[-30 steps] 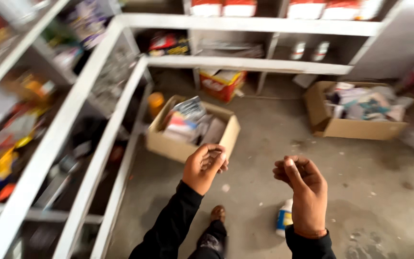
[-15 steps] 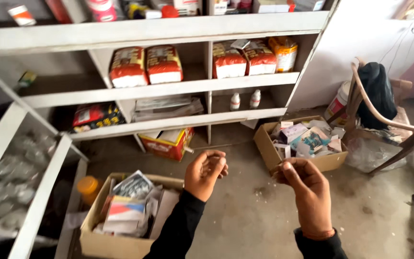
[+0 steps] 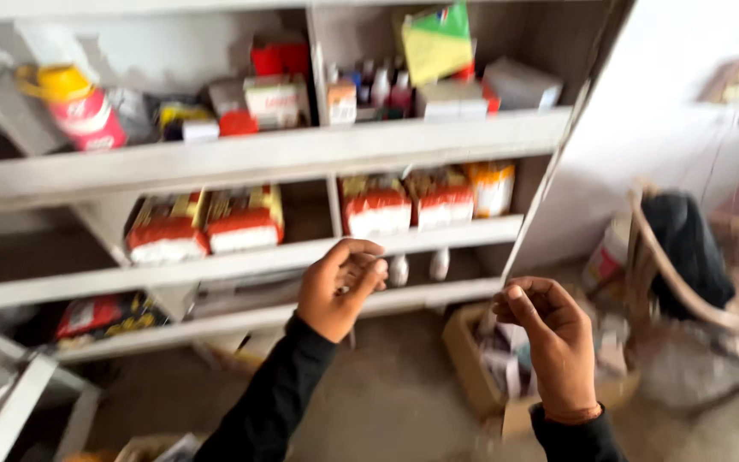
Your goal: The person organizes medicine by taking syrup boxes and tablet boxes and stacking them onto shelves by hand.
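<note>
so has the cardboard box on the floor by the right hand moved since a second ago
Cannot tell. The cardboard box still sits on the floor below the white shelf unit; the head camera swung upward, so its shift in frame looks like view change.

A small shop or its storeroom: white shelves (image 3: 267, 154) hold rows of matching red-and-yellow packets (image 3: 207, 224), bottles (image 3: 382, 85) and boxes (image 3: 519, 84), and an open carton (image 3: 481, 368) of goods sits on the concrete floor (image 3: 395, 402).
</note>
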